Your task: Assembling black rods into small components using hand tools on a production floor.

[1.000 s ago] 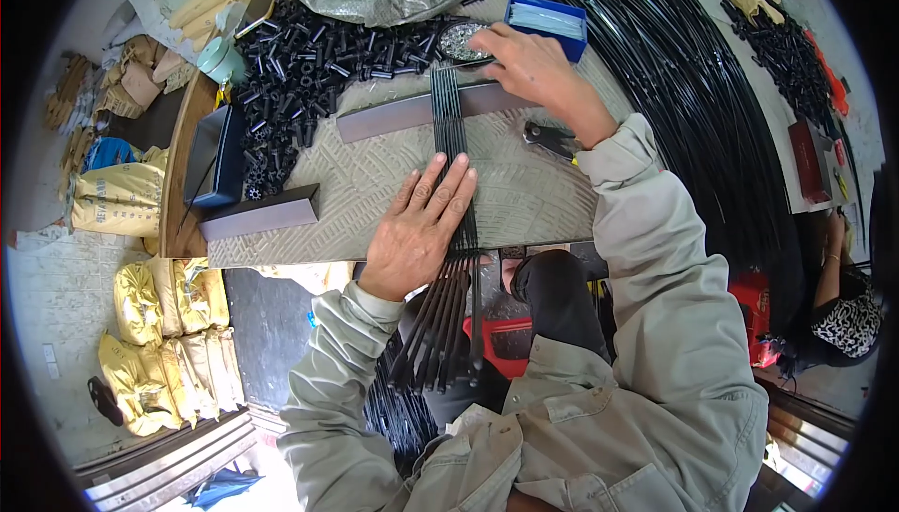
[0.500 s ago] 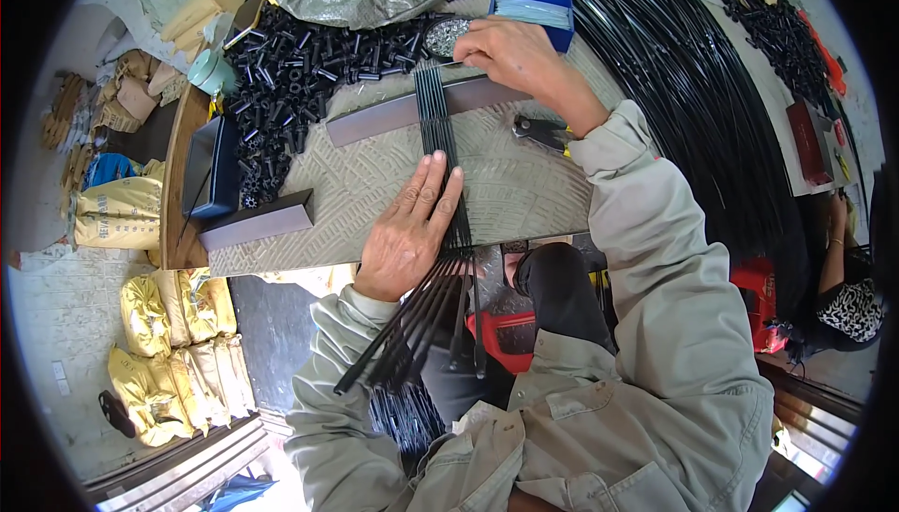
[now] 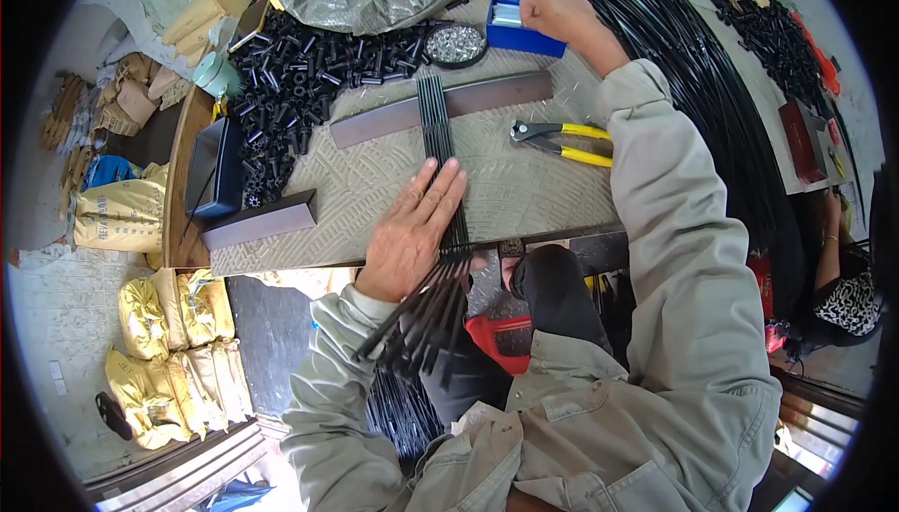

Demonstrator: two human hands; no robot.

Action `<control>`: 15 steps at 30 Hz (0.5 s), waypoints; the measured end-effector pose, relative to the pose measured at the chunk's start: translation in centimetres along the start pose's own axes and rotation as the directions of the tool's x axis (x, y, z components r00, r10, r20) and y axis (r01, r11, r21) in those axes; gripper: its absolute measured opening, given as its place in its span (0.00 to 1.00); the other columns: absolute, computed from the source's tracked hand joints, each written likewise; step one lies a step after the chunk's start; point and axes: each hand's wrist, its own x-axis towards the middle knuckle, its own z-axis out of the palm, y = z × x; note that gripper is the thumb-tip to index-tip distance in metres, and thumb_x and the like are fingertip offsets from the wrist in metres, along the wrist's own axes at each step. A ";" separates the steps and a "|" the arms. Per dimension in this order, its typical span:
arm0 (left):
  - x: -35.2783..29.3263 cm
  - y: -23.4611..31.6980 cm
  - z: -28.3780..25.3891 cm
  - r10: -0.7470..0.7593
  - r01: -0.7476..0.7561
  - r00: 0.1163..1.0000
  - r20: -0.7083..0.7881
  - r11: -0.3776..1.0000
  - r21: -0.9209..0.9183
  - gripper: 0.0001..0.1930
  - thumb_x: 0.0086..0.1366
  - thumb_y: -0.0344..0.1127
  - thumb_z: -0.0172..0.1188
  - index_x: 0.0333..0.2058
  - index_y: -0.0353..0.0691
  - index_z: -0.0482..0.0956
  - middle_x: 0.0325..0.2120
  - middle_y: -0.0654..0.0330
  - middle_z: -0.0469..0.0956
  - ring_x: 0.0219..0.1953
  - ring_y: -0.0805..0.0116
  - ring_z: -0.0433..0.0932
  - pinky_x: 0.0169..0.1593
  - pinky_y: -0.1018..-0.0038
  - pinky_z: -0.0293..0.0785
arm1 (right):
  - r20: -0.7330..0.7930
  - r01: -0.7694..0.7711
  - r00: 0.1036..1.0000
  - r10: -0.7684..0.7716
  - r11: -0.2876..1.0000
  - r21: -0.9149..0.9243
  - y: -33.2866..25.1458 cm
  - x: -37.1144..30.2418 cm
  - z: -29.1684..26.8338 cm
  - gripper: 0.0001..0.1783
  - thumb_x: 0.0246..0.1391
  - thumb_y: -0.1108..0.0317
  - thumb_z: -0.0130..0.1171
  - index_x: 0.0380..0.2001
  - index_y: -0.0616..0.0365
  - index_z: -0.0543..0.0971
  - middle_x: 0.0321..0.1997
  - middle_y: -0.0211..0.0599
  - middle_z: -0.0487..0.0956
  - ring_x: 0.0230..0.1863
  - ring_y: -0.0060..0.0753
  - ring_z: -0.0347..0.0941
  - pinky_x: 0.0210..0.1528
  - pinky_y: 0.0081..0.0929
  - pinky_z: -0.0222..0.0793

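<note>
1. Rods, slim, black and glossy (image 3: 434, 117), lie side by side across the middle of the grey patterned mat (image 3: 524, 189); their near ends fan out past the table's near edge, probably because nothing supports them there.

2. The bare left hand (image 3: 407, 241) lies palm down on the rods, fingers extended and close together, pressing rather than gripping. That flat pressure seems meant to keep the row from rolling or spreading.

3. Toward their far ends, the rods cross a long grey metal bar (image 3: 506, 91), which appears to serve as a raised rest or an alignment edge.

4. The bare right hand (image 3: 560, 14) is at the far side, over a blue rectangular box (image 3: 526, 40), its bent fingers at the pale thin strips (image 3: 507, 12) inside. Whether the fingertips are clamped on a strip, I cannot tell.

5. Just left of the box is a round black dish (image 3: 456, 65) of small silvery pieces (image 3: 455, 42), likely placed there for easy reach.

6. Yellow-handled metal pliers (image 3: 573, 128) lie untouched right of the rods, near the right forearm, presumably parked within reach but off the row.
</note>
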 end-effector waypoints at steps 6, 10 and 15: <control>-1.3 1.0 0.4 0.001 -0.001 1.000 -0.016 1.000 -0.010 0.45 0.46 0.62 0.54 0.56 0.34 0.58 0.57 0.51 0.57 0.59 0.52 0.54 0.59 0.62 0.54 | -0.091 0.175 0.981 -0.171 0.984 0.032 1.8 0.5 0.1 0.04 0.39 0.68 0.55 0.22 0.52 0.77 0.23 0.37 0.76 0.29 0.42 0.73 0.31 0.35 0.69; -1.3 1.1 0.5 0.006 -0.007 1.000 -0.028 1.000 -0.020 0.45 0.46 0.61 0.54 0.55 0.33 0.58 0.56 0.50 0.57 0.59 0.52 0.55 0.59 0.63 0.54 | 0.020 0.134 0.991 -0.136 0.987 0.089 1.9 0.8 0.1 0.03 0.39 0.69 0.54 0.21 0.53 0.76 0.23 0.37 0.76 0.29 0.42 0.73 0.30 0.35 0.68; -1.2 1.0 0.6 0.004 -0.004 0.999 -0.042 1.000 -0.011 0.45 0.45 0.62 0.54 0.55 0.32 0.58 0.56 0.49 0.58 0.59 0.51 0.55 0.59 0.63 0.54 | -0.012 0.110 0.994 -0.110 0.993 0.041 1.8 0.8 -0.4 0.03 0.41 0.68 0.55 0.23 0.53 0.75 0.26 0.35 0.76 0.29 0.41 0.73 0.29 0.34 0.67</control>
